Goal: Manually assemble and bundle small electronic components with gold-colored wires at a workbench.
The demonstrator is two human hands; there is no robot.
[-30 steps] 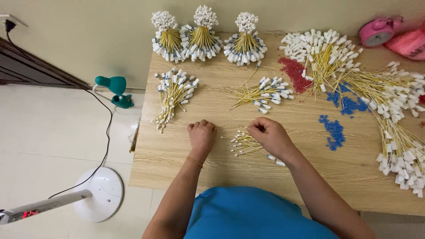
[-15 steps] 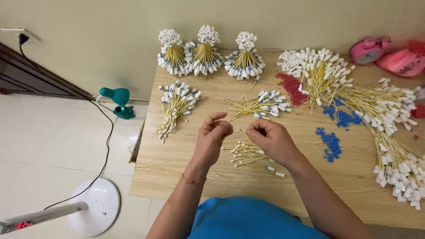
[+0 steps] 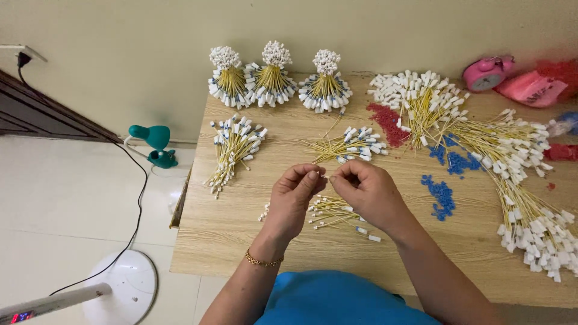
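While both hands hover above the near middle of the wooden table, the left hand and the right hand meet fingertip to fingertip, each pinched shut on a thin yellow wire piece held between them; the piece is too small to make out in detail. Directly under the hands lies a small loose pile of yellow wires with white ends, partly hidden by the fingers. A gold bracelet circles the left wrist. Farther back, a flat bundle of wires lies to the left and another fanned bundle sits just beyond the hands. Three upright tied bunches stand in a row at the table's far edge. A big heap of wires with white caps spreads along the right side, with scattered blue beads and a patch of red beads near it. A pink alarm clock stands at the far right corner.
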